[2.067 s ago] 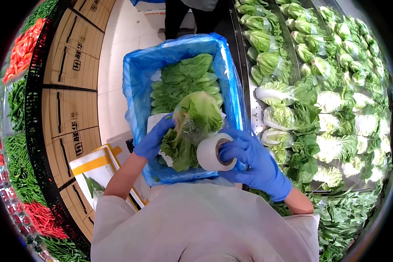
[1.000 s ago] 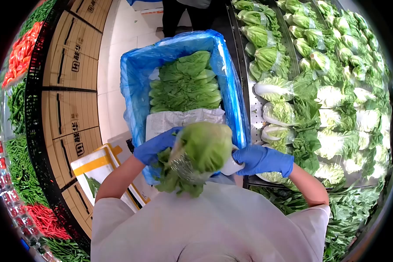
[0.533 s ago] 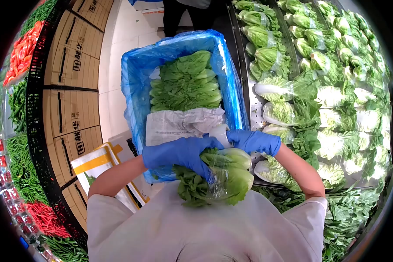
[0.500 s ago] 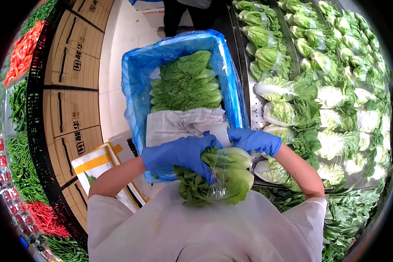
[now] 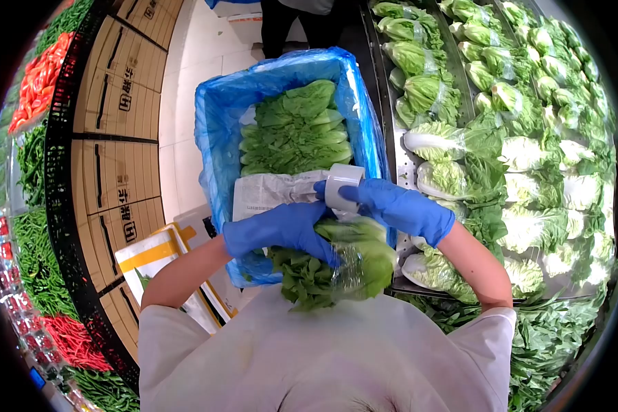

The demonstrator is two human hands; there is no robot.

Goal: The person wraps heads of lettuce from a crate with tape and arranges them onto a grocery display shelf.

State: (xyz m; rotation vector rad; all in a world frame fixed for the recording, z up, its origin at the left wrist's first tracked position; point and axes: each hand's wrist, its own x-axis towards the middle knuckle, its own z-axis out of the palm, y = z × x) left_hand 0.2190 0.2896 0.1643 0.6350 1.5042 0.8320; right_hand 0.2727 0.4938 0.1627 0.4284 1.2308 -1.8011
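My left hand (image 5: 281, 231), in a blue glove, grips a bundle of romaine lettuce (image 5: 367, 255) close to my chest, its leafy end to the left and the pale stem end to the right. Clear tape (image 5: 348, 269) runs around the bundle's middle. Gloved in blue too, my right hand (image 5: 402, 211) is closed around a roll of clear tape (image 5: 343, 187) just above the lettuce. Beyond both hands stands a crate lined with blue plastic (image 5: 209, 137). Inside it lie more lettuces (image 5: 295, 130) and a sheet of printed paper (image 5: 261, 195).
Sloped shelves on the right carry rows of taped lettuce (image 5: 419, 58) and napa cabbage (image 5: 443, 180). On the left, cardboard boxes (image 5: 120, 165) line a display of green and red peppers (image 5: 41, 75). A white foam box (image 5: 154, 254) sits by my left forearm. Another person's legs (image 5: 299, 27) show beyond the crate.
My right hand has turned and lifted the tape roll slightly, bringing the roll into fuller view. The lettuce bundle has shifted a little away from my chest, still in my left hand.
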